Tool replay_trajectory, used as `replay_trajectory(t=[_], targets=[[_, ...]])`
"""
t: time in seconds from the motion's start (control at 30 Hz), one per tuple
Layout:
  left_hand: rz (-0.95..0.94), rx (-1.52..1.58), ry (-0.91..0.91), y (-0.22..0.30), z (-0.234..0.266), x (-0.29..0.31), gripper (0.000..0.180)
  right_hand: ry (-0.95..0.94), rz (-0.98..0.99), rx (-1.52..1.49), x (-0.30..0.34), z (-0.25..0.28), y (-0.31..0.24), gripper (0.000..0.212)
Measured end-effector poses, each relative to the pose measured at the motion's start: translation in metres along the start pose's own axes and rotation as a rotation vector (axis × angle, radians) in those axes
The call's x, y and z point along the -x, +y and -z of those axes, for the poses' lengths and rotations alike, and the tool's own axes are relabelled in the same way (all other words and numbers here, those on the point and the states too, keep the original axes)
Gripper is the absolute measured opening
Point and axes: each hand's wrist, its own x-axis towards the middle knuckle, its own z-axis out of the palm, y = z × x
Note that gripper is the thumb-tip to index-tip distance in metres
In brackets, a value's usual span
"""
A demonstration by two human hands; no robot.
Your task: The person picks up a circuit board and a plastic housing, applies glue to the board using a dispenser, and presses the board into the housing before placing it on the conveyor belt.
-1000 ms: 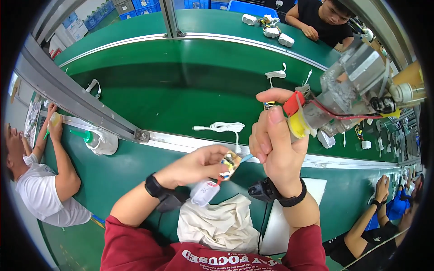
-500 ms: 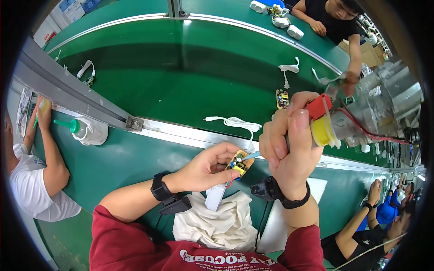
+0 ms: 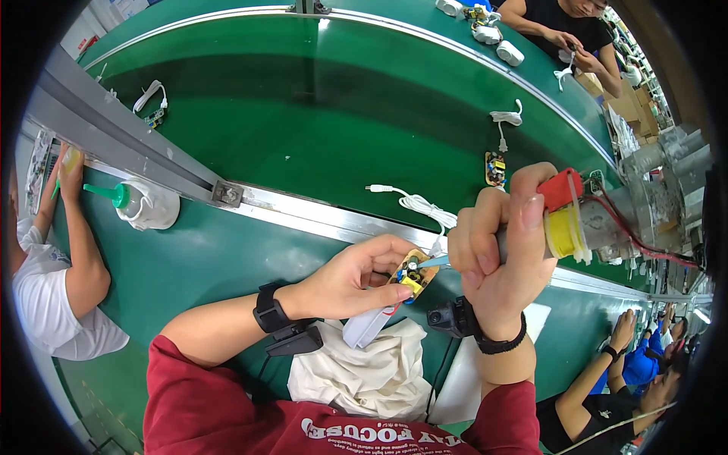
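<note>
My left hand (image 3: 353,282) is closed on the edges of a small circuit board (image 3: 415,279) with a yellow transformer and dark parts. A pale grey-white box-shaped piece (image 3: 367,327) hangs below the board, with a red wire between them. From the board's far side a bundled white cable (image 3: 417,205) runs up over the metal rail. My right hand (image 3: 500,250) is wrapped round a thick grey glue dispenser (image 3: 599,221) with yellow tape and a red switch. Its tapered blue nozzle (image 3: 434,262) points left, with the tip at the board's components; whether it touches cannot be told.
A cream cloth (image 3: 364,375) and a white foam sheet (image 3: 489,379) lie near me. A bottle with a green spout (image 3: 144,203) stands left. Beyond the metal rail (image 3: 303,216) lies another corded board (image 3: 495,168) on the green belt. Co-workers sit left, right and across.
The view has shifted slightly. Nozzle and board stay together, the dispenser still in my right hand. Across the belt, the co-worker has drawn back an outstretched arm and now holds a corded piece in both hands.
</note>
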Motion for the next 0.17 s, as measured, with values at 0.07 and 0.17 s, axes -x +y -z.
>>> replay_trajectory(t=[0.07, 0.17], targets=[[-0.018, -0.010, 0.000, -0.0013, -0.0006, -0.0008, 0.042, -0.006, 0.006, 0.007, -0.0004, 0.0007, -0.0003, 0.028], [-0.045, -0.043, 0.003, -0.0040, -0.0004, -0.0009, 0.041, -0.001, 0.009, 0.028, -0.0007, 0.0004, -0.0010, 0.029]])
